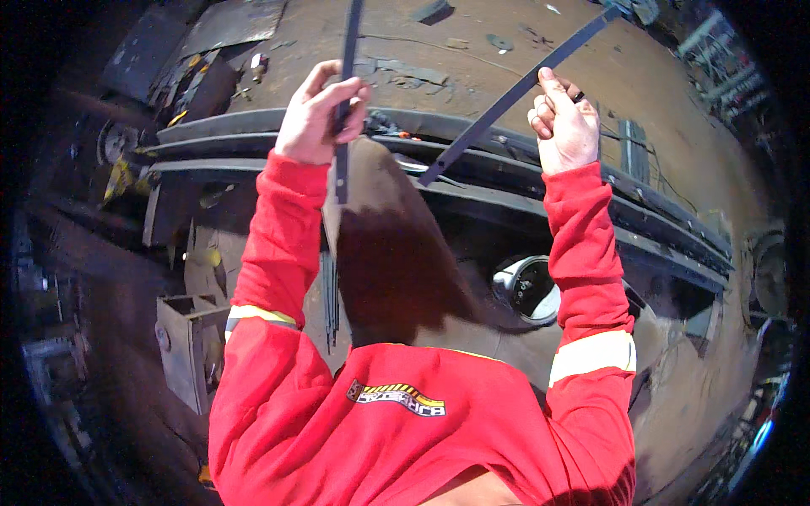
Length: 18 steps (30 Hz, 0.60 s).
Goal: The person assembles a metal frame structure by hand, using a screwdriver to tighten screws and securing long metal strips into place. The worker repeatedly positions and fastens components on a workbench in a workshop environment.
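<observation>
Two flat dark metal bars are up in the air in front of the person. The left bar point(344, 101) runs almost straight up and down; the left hand point(316, 114) has its grip clenched around it near the lower part, fingers wrapped over the front, so a short end sticks out below the grip and the long part rises above it out of the top of the view. The right bar point(515, 93) slants, its high end up and away to the right of the right hand point(564, 126) and its low end down to the left, ending between the two hands. The right grip holds it about midway, thumb against the near edge and fingers curled behind; how firmly it pinches I cannot tell. The two bars are apart, not touching.

Both sleeves are red with pale reflective bands. Just beyond the grips lies a long curved steel beam point(641, 215), and past that a rusty brown steel surface point(472, 42) with scraps on it. Below the right grip a round opening point(527, 287) shows. Down to the left of the left grip stands a steel bracket point(190, 337) on the floor.
</observation>
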### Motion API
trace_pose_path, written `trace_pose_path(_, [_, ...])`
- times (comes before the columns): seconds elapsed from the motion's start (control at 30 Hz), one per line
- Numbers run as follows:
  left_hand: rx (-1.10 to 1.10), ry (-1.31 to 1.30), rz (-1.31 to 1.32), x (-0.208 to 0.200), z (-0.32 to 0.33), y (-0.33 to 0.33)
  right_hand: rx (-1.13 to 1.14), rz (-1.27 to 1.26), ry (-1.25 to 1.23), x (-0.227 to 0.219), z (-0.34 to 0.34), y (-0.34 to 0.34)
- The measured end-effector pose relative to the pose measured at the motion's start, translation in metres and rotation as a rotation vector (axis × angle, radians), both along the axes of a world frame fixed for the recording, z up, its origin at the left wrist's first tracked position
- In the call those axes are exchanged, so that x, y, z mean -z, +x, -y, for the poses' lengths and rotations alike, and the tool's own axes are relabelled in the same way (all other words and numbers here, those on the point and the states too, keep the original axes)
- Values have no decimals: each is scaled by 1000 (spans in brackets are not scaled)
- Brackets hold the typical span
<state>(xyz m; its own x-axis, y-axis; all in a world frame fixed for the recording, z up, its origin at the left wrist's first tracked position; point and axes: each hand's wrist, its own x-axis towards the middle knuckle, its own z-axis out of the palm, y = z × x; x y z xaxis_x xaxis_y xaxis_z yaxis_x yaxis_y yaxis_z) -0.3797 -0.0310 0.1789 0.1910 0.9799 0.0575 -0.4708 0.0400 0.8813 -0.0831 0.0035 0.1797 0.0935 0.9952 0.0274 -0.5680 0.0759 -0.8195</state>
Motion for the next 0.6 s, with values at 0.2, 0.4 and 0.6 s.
trace_pose_path(0.2, [185, -69, -457, -1, -5, 51, 174, -118, -19, 20, 8, 47])
trace_pose_path(0.4, [414, 83, -730, 5, -17, 121, 412, -195, -78, 22, 26, 85])
trace_pose_path(0.6, [455, 231, -794, 27, -34, 150, 517, -262, -35, 31, 37, 113])
